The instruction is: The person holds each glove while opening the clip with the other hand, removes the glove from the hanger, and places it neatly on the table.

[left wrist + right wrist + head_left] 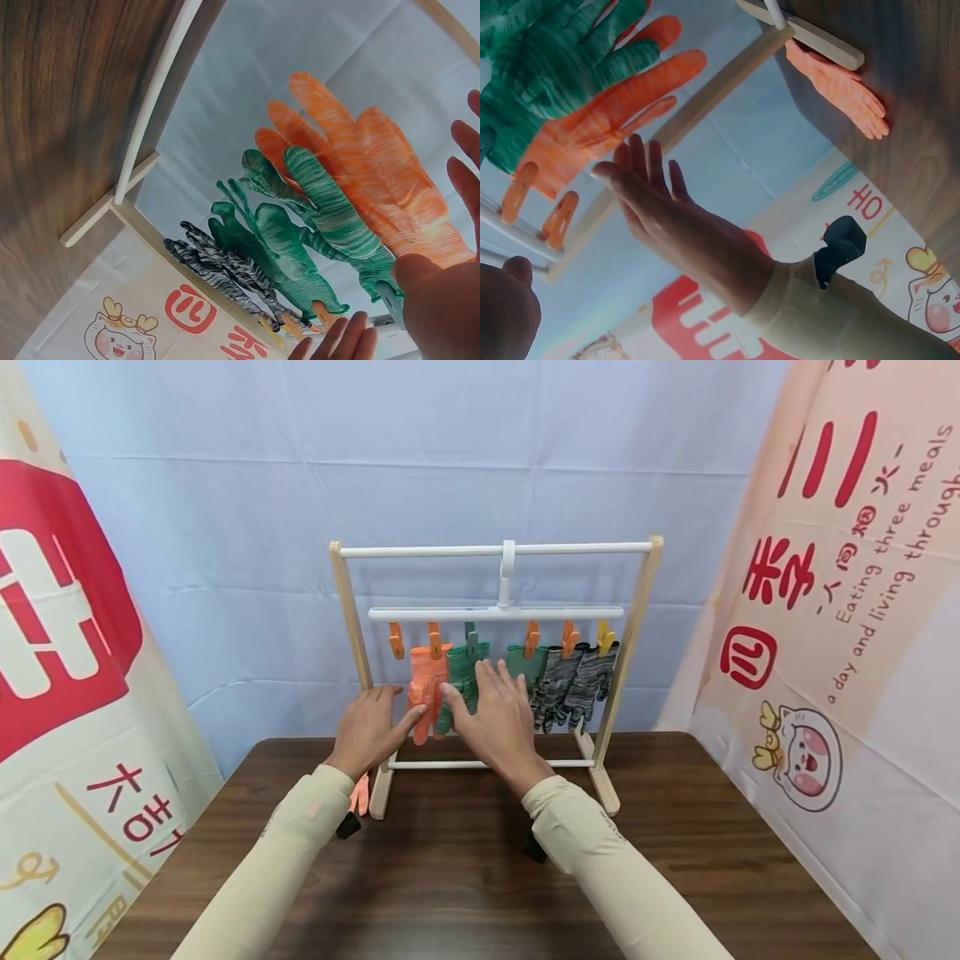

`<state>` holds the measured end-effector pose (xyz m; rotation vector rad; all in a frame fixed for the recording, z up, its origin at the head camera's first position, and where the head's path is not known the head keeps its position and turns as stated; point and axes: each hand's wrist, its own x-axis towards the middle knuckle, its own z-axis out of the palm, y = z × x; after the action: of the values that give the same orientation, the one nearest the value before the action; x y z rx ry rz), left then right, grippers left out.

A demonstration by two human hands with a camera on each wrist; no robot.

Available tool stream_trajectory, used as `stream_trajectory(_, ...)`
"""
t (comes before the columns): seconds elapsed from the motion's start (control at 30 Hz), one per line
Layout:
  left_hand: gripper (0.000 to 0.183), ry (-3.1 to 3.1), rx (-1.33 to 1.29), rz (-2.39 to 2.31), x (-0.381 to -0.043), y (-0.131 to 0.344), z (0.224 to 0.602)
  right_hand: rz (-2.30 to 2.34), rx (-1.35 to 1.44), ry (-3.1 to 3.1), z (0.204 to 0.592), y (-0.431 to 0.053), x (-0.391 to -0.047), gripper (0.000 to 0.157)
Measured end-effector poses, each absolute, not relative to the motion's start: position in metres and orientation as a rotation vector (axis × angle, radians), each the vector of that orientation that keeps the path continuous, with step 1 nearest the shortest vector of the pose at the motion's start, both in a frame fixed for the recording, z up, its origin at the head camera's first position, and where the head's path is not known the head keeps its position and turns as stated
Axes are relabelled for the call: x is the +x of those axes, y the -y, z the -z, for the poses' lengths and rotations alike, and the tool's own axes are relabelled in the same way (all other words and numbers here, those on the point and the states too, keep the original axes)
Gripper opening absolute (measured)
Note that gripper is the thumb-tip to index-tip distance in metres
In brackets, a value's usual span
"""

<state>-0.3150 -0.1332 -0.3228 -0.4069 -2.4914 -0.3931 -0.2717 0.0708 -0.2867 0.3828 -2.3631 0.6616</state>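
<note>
An orange glove point(428, 685) hangs from an orange clothespin point(435, 641) on a white hanger bar point(442, 614). Beside it, a green glove point(459, 677) is held by a dark green clothespin point(472, 642). My left hand point(371, 727) is next to the orange glove with fingers extended; whether its thumb touches the glove I cannot tell. In front of the green gloves is my right hand point(498, 722), fingers extended and nothing held, partly hiding a second green glove point(528, 662). The left wrist view shows the orange glove point(390, 172) near the left thumb.
Grey-black gloves point(592, 681) hang at the right under orange and yellow clothespins. An orange clothespin point(396, 641) at the bar's left end bears no glove. The wooden stand point(633, 618) rises from the brown table point(450, 893). Another orange glove point(840, 86) lies by its left foot.
</note>
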Motion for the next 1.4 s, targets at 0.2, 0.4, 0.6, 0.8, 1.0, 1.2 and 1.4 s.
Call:
stream_trajectory(0.2, 0.061, 2.496, -0.399, 0.428, -0.319, 0.131, 0.32, -0.682, 0.41, 2.362, 0.284, -0.062, -0.273, 0.073)
stream_trajectory(0.4, 0.06, 2.515, -0.387, 0.463, -0.322, 0.127, 0.315, -0.696, 0.408, 2.369, 0.281, -0.055, -0.273, 0.076)
stream_trajectory(0.6, 0.051, 2.531, -0.388, 0.522, -0.326, 0.122, 0.313, -0.72, 0.417, 2.334, 0.278, -0.051, -0.276, 0.075)
stream_trajectory(0.8, 0.04, 2.496, -0.39, 0.557, -0.331, 0.119, 0.309, -0.75, 0.411, 2.296, 0.275, -0.047, -0.28, 0.072)
stream_trajectory(1.0, 0.033, 2.494, -0.381, 0.625, -0.336, 0.117, 0.306, -0.761, 0.419, 2.247, 0.271, -0.043, -0.283, 0.064)
stream_trajectory(1.2, 0.023, 2.496, -0.372, 0.787, -0.341, 0.115, 0.302, -0.843, 0.438, 2.18, 0.268, -0.039, -0.287, 0.052)
stream_trajectory(1.4, 0.018, 2.489, -0.356, 0.931, -0.343, 0.112, 0.298, -0.95, 0.474, 2.157, 0.265, -0.037, -0.292, 0.046)
